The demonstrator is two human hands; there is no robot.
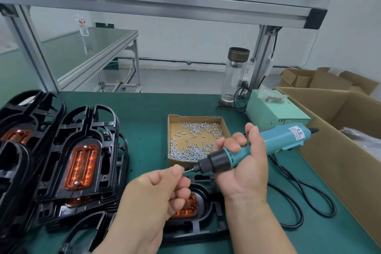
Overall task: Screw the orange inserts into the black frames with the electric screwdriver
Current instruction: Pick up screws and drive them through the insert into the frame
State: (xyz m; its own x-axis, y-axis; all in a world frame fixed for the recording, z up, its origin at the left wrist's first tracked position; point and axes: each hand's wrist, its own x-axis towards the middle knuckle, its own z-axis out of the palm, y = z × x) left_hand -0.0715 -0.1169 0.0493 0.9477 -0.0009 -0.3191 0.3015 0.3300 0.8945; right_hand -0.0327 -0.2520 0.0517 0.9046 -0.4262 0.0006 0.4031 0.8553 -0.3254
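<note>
The right hand (pixel 243 163) came up from the lower edge, palm toward the camera, its grip wrapped round the electric screwdriver (pixel 274 140), which lay nearly level with the bit pointing left. The left hand (pixel 156 192) was curled, its grip narrowed to thumb and forefinger pinching a screw (pixel 186 170) at the bit's tip. Both hung above a black frame (pixel 208 231) lying flat on the table (pixel 144 113), its orange insert (pixel 188 210) partly hidden. Stacked frames (pixel 53 150) crowded the left, the screw box (pixel 195 117) sat just behind, and a carton (pixel 329 150) walled the right.
</note>
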